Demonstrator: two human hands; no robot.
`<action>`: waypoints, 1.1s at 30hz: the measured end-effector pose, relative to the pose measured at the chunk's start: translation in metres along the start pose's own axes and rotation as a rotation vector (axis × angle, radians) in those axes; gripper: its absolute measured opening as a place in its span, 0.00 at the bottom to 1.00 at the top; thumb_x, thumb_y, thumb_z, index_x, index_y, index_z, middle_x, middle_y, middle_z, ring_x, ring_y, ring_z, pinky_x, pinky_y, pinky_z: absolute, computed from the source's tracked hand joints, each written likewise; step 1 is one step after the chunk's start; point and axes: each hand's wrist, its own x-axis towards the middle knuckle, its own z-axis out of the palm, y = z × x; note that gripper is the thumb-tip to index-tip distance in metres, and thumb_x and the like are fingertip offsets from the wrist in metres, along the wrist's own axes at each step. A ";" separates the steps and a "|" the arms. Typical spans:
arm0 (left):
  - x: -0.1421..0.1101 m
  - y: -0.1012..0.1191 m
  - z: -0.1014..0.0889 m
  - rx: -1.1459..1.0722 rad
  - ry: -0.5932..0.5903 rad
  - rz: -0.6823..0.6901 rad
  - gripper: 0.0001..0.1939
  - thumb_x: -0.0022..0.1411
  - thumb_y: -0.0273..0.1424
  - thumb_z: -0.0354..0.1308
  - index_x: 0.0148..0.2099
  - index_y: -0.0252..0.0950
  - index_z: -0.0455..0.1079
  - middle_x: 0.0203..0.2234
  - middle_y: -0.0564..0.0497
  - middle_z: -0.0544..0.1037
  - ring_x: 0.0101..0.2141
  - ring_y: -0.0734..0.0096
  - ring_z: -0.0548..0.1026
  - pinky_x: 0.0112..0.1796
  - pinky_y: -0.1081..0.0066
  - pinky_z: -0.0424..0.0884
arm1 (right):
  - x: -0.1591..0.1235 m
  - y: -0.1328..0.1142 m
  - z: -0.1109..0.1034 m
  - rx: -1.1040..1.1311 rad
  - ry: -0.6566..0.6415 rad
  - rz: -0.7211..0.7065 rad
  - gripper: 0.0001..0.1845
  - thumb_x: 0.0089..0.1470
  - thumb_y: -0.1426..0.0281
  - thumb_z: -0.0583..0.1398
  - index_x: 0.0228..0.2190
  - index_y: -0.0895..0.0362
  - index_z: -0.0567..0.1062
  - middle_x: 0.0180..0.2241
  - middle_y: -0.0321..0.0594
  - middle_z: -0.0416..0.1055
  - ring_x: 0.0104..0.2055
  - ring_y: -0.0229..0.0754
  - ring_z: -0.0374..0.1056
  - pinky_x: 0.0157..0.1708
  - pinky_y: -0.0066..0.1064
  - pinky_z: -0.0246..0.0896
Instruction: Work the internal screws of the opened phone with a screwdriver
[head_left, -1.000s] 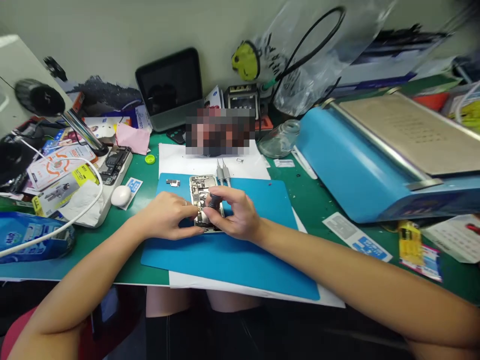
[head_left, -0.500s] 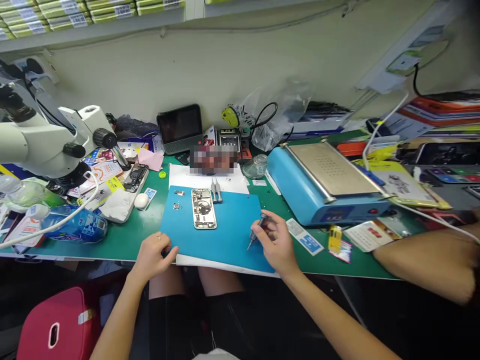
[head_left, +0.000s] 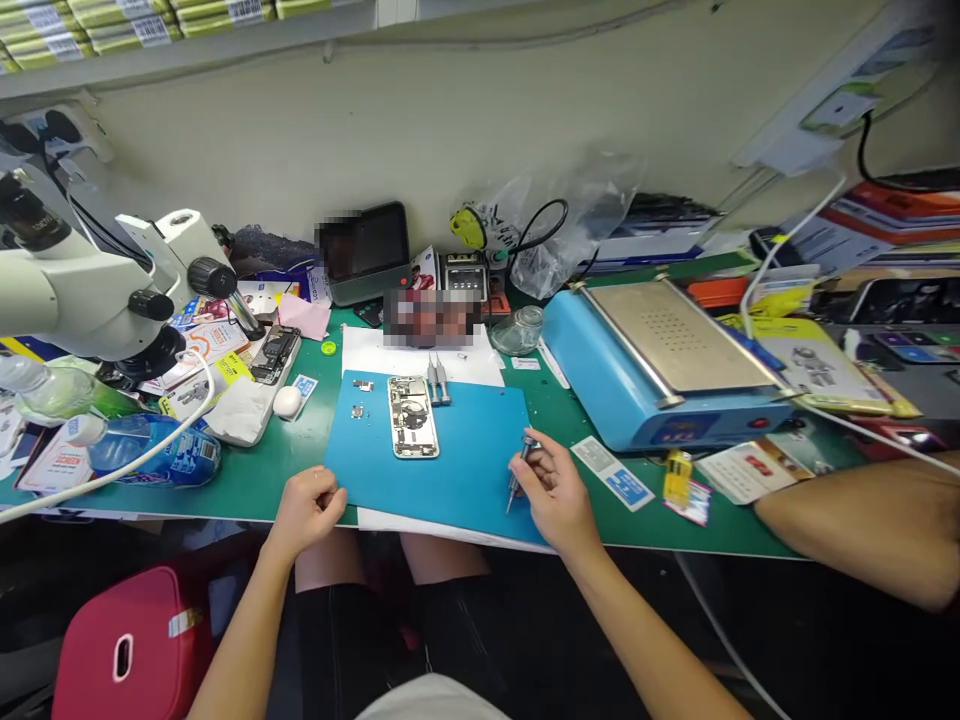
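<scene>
My right hand [head_left: 559, 490] grips a small grey precision screwdriver [head_left: 523, 468], its tip pointing down over the right part of the blue mat [head_left: 465, 470]. My left hand [head_left: 309, 503] rests at the bench edge by the mat's lower left corner, fingers curled into a loose fist, with nothing seen in it. Between the hands lies an opened phone [head_left: 412, 418] with its inner parts showing. Two more precision screwdrivers [head_left: 438, 382] lie beside its upper right corner. Small phone parts [head_left: 362, 385] sit on the mat left of the phone.
A blue heating plate machine [head_left: 637, 370] stands at right, near another person's forearm [head_left: 862, 520]. A microscope [head_left: 97, 300] and a blue bottle [head_left: 154, 450] occupy the left. A glass jar [head_left: 519, 330] and a dark-screened device [head_left: 369, 255] are at the back.
My view has shifted slightly. The screwdriver in my right hand now points more steeply downward. My left hand's fingers have curled in tighter.
</scene>
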 end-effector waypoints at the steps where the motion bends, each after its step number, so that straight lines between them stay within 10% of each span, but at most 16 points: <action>1: 0.000 0.000 0.000 0.000 0.000 -0.001 0.16 0.65 0.31 0.49 0.24 0.38 0.52 0.19 0.55 0.61 0.23 0.73 0.62 0.28 0.70 0.58 | 0.001 0.000 0.000 0.002 -0.005 0.006 0.29 0.57 0.57 0.61 0.57 0.53 0.66 0.32 0.37 0.70 0.28 0.39 0.68 0.26 0.31 0.68; 9: -0.002 0.027 0.008 0.075 -0.001 0.053 0.08 0.67 0.33 0.51 0.39 0.38 0.70 0.33 0.47 0.75 0.36 0.63 0.71 0.40 0.63 0.66 | 0.006 -0.004 0.004 -0.068 -0.038 0.011 0.32 0.61 0.55 0.56 0.62 0.55 0.59 0.30 0.34 0.65 0.26 0.36 0.63 0.23 0.29 0.62; 16: 0.021 0.064 0.045 0.181 -0.050 0.035 0.24 0.68 0.38 0.52 0.64 0.38 0.63 0.50 0.40 0.71 0.47 0.51 0.70 0.46 0.55 0.68 | 0.018 -0.025 0.001 -0.336 -0.290 -0.024 0.33 0.59 0.56 0.58 0.62 0.54 0.63 0.29 0.34 0.68 0.27 0.37 0.65 0.31 0.32 0.63; 33: 0.027 0.064 0.055 0.222 -0.016 0.028 0.20 0.71 0.38 0.51 0.60 0.38 0.69 0.48 0.41 0.72 0.44 0.56 0.70 0.44 0.57 0.68 | 0.050 -0.042 0.037 -0.750 -0.310 -0.169 0.24 0.63 0.61 0.54 0.56 0.57 0.70 0.33 0.45 0.76 0.33 0.48 0.70 0.32 0.34 0.57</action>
